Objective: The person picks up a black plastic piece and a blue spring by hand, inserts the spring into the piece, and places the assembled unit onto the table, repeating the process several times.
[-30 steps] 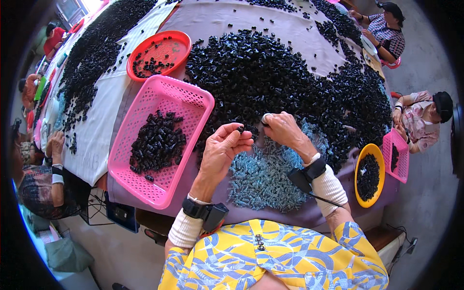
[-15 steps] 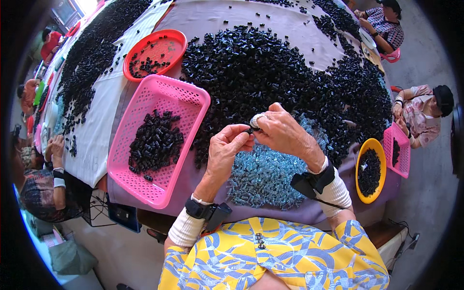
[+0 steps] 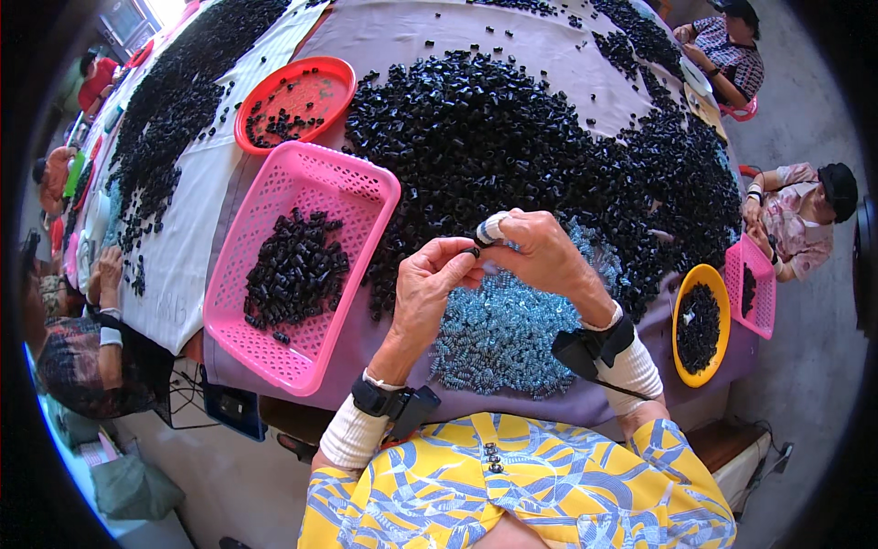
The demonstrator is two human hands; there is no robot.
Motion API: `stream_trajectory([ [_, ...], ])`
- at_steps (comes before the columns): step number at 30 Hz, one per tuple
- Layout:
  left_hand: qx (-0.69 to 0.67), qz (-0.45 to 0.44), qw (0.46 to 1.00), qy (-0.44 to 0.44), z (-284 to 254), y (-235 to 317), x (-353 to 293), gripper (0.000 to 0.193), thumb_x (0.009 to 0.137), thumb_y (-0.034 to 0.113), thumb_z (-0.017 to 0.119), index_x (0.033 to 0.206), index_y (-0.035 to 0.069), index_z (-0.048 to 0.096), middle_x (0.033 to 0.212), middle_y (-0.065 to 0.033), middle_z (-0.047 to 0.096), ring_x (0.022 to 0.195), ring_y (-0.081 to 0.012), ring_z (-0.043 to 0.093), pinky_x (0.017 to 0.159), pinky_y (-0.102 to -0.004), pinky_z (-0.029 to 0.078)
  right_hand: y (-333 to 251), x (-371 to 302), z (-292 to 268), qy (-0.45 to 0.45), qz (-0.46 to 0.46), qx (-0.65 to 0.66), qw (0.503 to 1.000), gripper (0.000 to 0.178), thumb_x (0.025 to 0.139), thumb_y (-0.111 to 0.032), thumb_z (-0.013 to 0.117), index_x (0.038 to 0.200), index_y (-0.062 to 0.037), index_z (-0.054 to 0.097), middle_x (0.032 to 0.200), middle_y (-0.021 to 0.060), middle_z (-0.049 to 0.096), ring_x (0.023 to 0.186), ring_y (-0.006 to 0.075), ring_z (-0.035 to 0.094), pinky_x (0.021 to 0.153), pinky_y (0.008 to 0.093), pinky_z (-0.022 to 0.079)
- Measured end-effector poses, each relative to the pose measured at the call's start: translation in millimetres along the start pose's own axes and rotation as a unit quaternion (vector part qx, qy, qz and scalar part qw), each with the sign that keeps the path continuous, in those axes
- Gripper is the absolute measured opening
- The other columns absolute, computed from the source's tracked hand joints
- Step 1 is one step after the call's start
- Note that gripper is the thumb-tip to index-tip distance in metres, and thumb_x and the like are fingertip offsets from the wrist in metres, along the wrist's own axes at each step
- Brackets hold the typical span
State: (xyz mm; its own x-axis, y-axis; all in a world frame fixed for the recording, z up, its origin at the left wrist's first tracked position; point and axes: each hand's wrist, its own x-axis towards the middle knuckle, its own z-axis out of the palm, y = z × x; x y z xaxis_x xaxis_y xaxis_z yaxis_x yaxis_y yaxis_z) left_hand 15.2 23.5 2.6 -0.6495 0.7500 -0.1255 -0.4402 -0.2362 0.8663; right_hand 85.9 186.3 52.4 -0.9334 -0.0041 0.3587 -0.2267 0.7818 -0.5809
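Note:
Between the fingertips of my left hand (image 3: 423, 291) is a small black plastic part (image 3: 472, 252), pinched by thumb and forefinger. My right hand (image 3: 549, 254) meets it from the other side, fingers curled and closed at the same part. White wrapping covers one right fingertip. Whether a spring sits inside the part is too small to tell. Below both hands lies a heap of small bluish metal springs (image 3: 503, 334). Just beyond them spreads a large pile of loose black plastic parts (image 3: 466, 137).
On the left stands a pink basket (image 3: 224, 306) holding black parts, with a red tray (image 3: 343, 78) behind it. To the right are a yellow tray (image 3: 722, 311) and a smaller pink basket (image 3: 766, 306). Other people sit along both sides.
My right fingers have shifted slightly, the wrapped finger tilting more over the part. The left hand keeps its pinch in nearly the same place.

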Motion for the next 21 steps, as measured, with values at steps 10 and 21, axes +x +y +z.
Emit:
stream_trajectory([
  [10, -0.003, 0.009, 1.000, -0.008, 1, 2, -1, 0.019, 0.088, 0.007, 0.058, 0.104, -0.002, 0.058, 0.088, -0.0107, 0.066, 0.076, -0.0149, 0.064, 0.070, -0.0286, 0.055, -9, 5, -3, -0.004, 0.021, 0.022, 1.000, 0.007, 0.072, -0.003, 0.061, 0.073, -0.0005, 0.054, 0.066, 0.0134, 0.057, 0.065, 0.0326, 0.058, 0.063, 0.0389, 0.046],
  [21, 0.019, 0.030, 0.999, -0.039, 0, 9, 2, 0.019, 0.087, 0.004, 0.058, 0.105, -0.002, 0.059, 0.087, -0.0098, 0.065, 0.075, -0.0140, 0.065, 0.071, -0.0266, 0.054, 6, 15, -6, -0.087, 0.173, 0.281, 0.940, 0.020, 0.073, -0.005, 0.070, 0.089, -0.0011, 0.058, 0.075, 0.0029, 0.062, 0.068, 0.0077, 0.058, 0.059, 0.0245, 0.048],
])
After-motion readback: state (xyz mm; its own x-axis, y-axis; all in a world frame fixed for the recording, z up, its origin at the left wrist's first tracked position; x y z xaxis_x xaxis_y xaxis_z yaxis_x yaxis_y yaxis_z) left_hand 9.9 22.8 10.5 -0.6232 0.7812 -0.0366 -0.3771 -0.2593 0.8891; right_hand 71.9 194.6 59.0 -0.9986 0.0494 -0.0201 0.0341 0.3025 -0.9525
